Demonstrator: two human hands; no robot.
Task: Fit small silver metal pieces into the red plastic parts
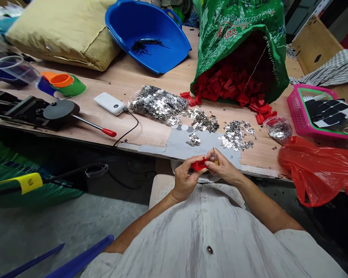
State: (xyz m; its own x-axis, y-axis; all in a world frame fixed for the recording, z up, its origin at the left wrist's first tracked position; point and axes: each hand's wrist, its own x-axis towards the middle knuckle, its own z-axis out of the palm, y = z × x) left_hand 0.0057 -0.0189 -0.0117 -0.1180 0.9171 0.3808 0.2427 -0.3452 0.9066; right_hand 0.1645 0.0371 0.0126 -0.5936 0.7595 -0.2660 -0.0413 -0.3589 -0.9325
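My left hand (pixel 185 178) pinches a small red plastic piece (pixel 199 165) just in front of the table edge. My right hand (pixel 224 166) touches the same piece from the right, its fingers closed round a thin tool with a yellow handle (pixel 215 157). Directly beyond my hands, heaps of small shiny metal parts (pixel 234 135) lie on the wooden table (pixel 139 81). A green sack (pixel 240 46) lies tipped over at the back, spilling red plastic pieces (pixel 229 87).
A clear bag of metal parts (pixel 158 103) and a white power bank (pixel 110 103) with a black cable lie left of centre. A blue basin (pixel 147 34), a hand press (pixel 46 110), a pink basket (pixel 321 112) and a red plastic bag (pixel 319 170) surround them.
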